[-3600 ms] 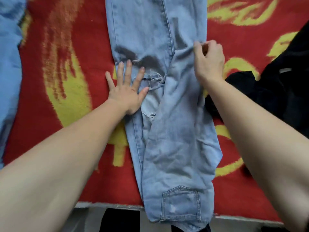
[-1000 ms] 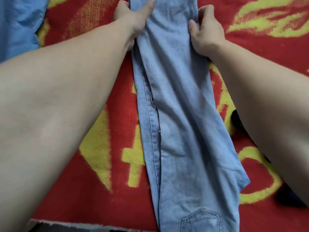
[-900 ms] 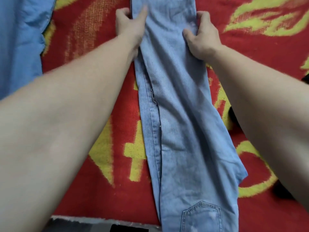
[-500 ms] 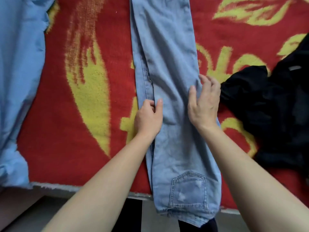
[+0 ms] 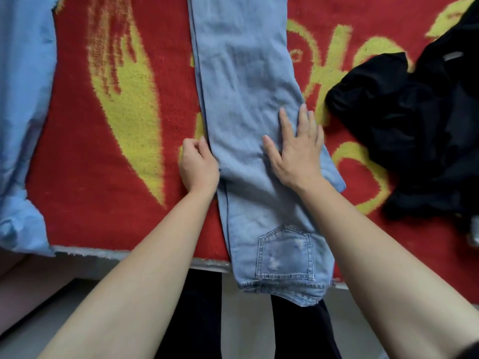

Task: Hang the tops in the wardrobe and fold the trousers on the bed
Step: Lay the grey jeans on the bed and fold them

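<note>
Jeans (image 5: 246,73) run lengthwise away from me; left hand (image 5: 198,164) pinches their left edge, right hand (image 5: 295,151) lies flat on top, fingers spread.

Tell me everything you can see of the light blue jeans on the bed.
The jeans are light blue washed denim, folded lengthwise with one leg on the other, stretching away from the person across the red and yellow blanket. A scuffed back pocket faces up at the near end, where the waist hangs over the bed's edge. The fabric is mildly creased. The left hand pinches the left edge; the right hand lies flat on top near the right edge.
</note>
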Available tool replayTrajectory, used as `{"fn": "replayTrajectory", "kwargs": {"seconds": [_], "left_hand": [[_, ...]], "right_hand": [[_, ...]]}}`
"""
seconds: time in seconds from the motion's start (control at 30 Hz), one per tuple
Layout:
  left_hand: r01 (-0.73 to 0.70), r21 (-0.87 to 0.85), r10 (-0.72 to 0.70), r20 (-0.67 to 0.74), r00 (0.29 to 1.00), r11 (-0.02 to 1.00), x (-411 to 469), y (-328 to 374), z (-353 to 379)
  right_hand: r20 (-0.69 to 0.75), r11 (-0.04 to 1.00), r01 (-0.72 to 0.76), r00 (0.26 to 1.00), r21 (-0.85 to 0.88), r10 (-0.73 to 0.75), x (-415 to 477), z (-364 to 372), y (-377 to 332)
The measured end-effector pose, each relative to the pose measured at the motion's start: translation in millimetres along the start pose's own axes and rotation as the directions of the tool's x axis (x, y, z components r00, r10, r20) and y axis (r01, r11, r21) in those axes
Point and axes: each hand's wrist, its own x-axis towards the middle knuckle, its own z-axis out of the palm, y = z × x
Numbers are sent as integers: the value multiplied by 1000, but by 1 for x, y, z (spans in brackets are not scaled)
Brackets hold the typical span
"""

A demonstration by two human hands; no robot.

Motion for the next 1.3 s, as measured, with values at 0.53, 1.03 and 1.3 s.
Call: {"fn": "replayTrajectory", "kwargs": {"seconds": [0.53, 1.03, 1.3], "left_hand": [[148, 190, -165, 78, 983, 971, -63, -34, -5], [247, 157, -272, 167, 948, 956, -196, -82, -12], [313, 172, -332, 94, 939, 934, -230, -98, -12]], "right_hand": [[-92, 984, -177, 980, 7, 177, -65, 8, 36], [59, 890, -429, 903, 155, 425, -187, 12, 83], [266, 917, -390, 895, 83, 357, -221, 16, 107]]}}
